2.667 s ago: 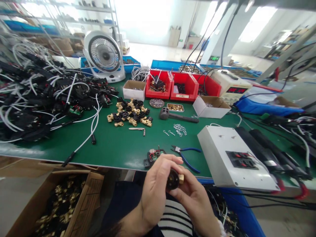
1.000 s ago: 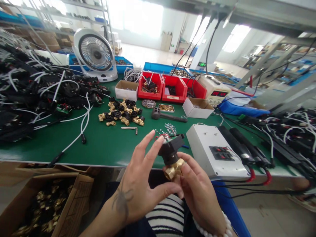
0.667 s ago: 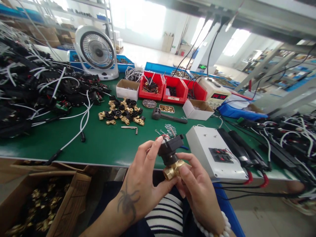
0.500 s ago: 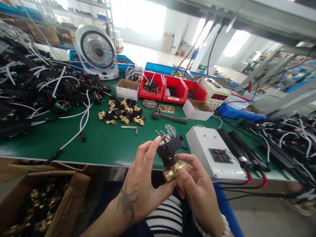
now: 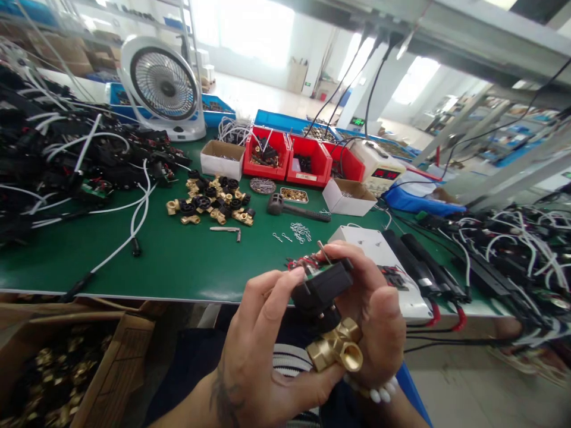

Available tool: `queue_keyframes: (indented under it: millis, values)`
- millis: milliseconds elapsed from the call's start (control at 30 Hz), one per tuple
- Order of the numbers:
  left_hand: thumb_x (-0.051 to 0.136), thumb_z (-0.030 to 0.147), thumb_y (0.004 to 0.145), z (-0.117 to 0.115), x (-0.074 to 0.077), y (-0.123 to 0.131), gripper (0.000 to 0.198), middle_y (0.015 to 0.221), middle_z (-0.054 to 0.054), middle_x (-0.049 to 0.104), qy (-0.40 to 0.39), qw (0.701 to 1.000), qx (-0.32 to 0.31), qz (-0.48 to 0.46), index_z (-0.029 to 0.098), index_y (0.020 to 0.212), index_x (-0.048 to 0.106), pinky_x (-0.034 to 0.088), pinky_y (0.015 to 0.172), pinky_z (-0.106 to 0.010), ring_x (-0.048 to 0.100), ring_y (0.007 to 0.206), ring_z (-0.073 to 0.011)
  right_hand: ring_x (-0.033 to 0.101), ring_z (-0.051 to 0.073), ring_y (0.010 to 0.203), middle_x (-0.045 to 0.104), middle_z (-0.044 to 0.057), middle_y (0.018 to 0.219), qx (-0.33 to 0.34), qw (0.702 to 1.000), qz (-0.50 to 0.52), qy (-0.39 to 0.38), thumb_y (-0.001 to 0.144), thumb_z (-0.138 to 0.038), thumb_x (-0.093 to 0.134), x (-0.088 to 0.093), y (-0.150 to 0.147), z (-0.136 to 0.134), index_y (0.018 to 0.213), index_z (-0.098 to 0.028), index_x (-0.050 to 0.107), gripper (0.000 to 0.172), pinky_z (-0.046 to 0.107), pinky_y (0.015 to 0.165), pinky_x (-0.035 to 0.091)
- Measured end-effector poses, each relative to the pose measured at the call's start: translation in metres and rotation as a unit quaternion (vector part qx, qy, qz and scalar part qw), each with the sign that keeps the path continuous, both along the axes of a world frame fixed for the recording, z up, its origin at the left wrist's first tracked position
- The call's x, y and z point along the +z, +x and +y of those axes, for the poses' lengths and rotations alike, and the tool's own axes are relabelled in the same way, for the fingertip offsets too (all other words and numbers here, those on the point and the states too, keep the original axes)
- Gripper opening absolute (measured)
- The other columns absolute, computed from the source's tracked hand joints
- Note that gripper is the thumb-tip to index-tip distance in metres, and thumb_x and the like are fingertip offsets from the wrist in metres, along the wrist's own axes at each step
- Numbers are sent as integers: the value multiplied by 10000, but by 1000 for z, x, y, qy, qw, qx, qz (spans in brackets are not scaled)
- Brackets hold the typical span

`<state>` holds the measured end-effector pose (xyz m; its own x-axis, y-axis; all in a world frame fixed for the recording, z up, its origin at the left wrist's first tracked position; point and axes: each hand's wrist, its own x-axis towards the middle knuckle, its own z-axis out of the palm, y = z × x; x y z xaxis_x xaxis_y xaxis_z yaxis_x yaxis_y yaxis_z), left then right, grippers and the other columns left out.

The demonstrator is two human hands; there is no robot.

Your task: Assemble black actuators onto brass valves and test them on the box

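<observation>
A brass valve (image 5: 335,345) with a black housing (image 5: 323,288) on top is held between my two hands, over the table's front edge. My left hand (image 5: 263,345) is wrapped round its left side, fingertips on the housing and thumb under the brass body. Against the right side and back of the housing rests my right hand (image 5: 377,309), its fingers curled over the top and its thumb raised. A green circuit board and red wires show in the open top of the housing. Metal clips (image 5: 300,232) lie on the table behind it.
Brass fittings (image 5: 218,201), a black mallet (image 5: 298,209) and a small metal tool (image 5: 226,229) lie on the green table (image 5: 178,261). Red bins (image 5: 266,154) and a fan (image 5: 165,86) stand behind. Cabled parts (image 5: 80,154) fill the left; a grey box (image 5: 408,297) sits right.
The valve has been tilted and turned, and its brass opening now faces me. My right hand has moved from the brass body up to the housing. The view has shifted slightly.
</observation>
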<state>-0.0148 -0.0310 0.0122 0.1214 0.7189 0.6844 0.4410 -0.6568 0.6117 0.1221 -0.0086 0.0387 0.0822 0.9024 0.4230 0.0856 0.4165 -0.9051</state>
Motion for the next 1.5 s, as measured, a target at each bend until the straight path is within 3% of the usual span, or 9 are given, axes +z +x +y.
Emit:
queue_keyframes:
  millis: [200,300,433,533,600,733,1000,1300,1500]
  values:
    - [683,347,781,-2,6,8,657,1176,-103,532,23,999,30,-9,104,1328,414,531,948,-226,569,1093,-177,566,209,783,542,61,816,-60,989,137,16,960,-365,321,2,-21,6,811,-228,700,430,359,683,508]
    - [694,344,764,4,-1,7,692,1171,-86,534,-25,999,26,-24,136,1354,398,547,922,-248,583,1060,-176,586,209,785,548,57,811,-52,985,160,-34,968,-421,288,-5,-25,16,797,-218,660,458,366,703,519]
    - [683,357,783,23,-25,-6,648,1117,-59,530,-191,980,19,-53,202,1350,412,565,901,-348,594,1040,-202,614,195,906,632,63,976,-71,994,-53,-66,960,-464,382,-21,-13,49,1015,-210,627,358,365,830,516]
    - [674,421,785,37,-48,-19,620,1079,-54,521,-275,958,62,-46,204,1322,453,547,914,-421,591,1023,-230,613,184,989,633,117,1087,-139,937,-303,-105,939,-345,480,-27,3,85,1162,-132,538,314,326,856,519]
    - [663,465,785,42,-59,-26,633,1072,-54,516,-300,950,78,-35,199,1322,458,531,927,-437,590,1018,-239,631,176,954,652,123,1058,-120,900,-397,-135,914,-246,533,-32,8,107,1123,-103,554,254,304,839,521]
    - [639,483,789,44,-67,-31,664,1092,-61,518,-311,948,64,-17,191,1349,432,512,942,-430,586,1024,-242,648,186,947,686,73,985,-43,840,-512,-176,858,-122,628,-48,-3,139,1001,-118,638,143,356,897,509]
    - [629,482,797,43,-67,-34,677,1147,-64,509,-320,946,47,-4,225,1378,397,503,963,-439,582,1058,-249,642,222,1025,637,99,1183,28,731,-645,-223,923,-315,624,-61,-31,171,1167,-142,617,298,424,873,545]
    - [632,475,809,44,-73,-37,675,1146,-54,518,-313,949,36,-22,251,1394,382,508,961,-417,586,1072,-242,657,194,971,664,70,1117,2,752,-631,-192,967,-296,554,-50,0,166,1202,-162,598,274,415,865,548]
    - [636,469,801,44,-70,-37,684,1151,-62,522,-317,947,34,-27,229,1392,390,513,960,-420,594,1068,-244,634,222,1042,639,87,1183,-12,732,-639,-238,932,-303,610,-58,-2,167,1158,-154,620,271,442,892,535]
